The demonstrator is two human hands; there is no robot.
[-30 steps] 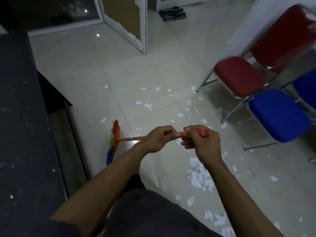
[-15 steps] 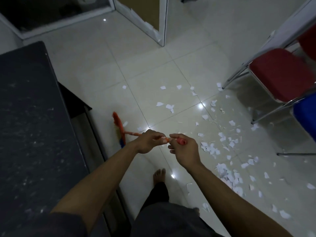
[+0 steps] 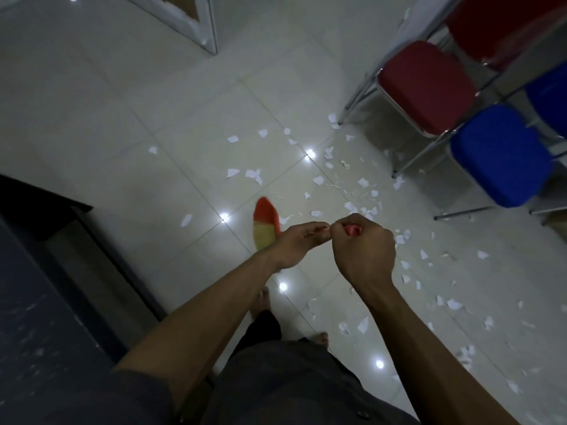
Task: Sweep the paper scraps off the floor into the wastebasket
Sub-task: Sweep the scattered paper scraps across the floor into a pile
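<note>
Left hand (image 3: 293,245) and right hand (image 3: 363,254) both gripped the broom (image 3: 265,220) mid-frame, its head just left of them. Paper scraps (image 3: 363,182) littered centre to lower right, no wastebasket visible. I'd guess short, low strokes into one pile.

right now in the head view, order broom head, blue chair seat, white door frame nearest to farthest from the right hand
From the right hand:
1. broom head, just left of it, down on the floor.
2. blue chair seat, up to the right.
3. white door frame, far off at top left.
</note>
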